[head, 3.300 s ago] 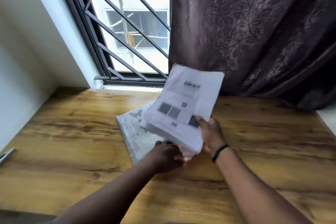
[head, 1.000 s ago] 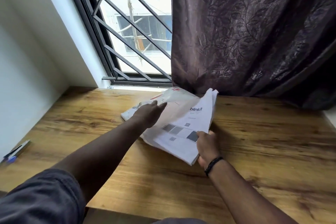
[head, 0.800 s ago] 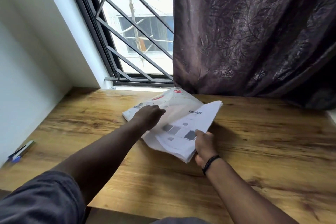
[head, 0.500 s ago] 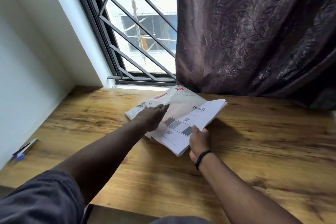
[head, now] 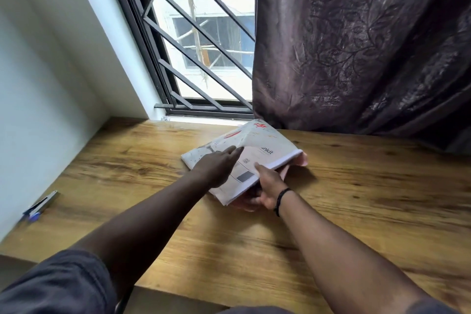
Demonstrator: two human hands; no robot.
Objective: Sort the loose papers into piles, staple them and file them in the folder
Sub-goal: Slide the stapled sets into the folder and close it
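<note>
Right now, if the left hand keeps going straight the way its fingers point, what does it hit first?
The left hand points away and right, fingertips at the lifted flap of the folder. It would likely press into that flap first, with the curtain beyond. Depth is unclear.

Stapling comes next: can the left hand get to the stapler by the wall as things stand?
Probably yes. The left hand only rests flat on the folder, and bare table lies between it and the stapler.

Table (head: pixel 356 211) open R of folder (head: pixel 254 140) (curtain (head: pixel 356 46) behind); stapler (head: pixel 42 205) far L.
</note>
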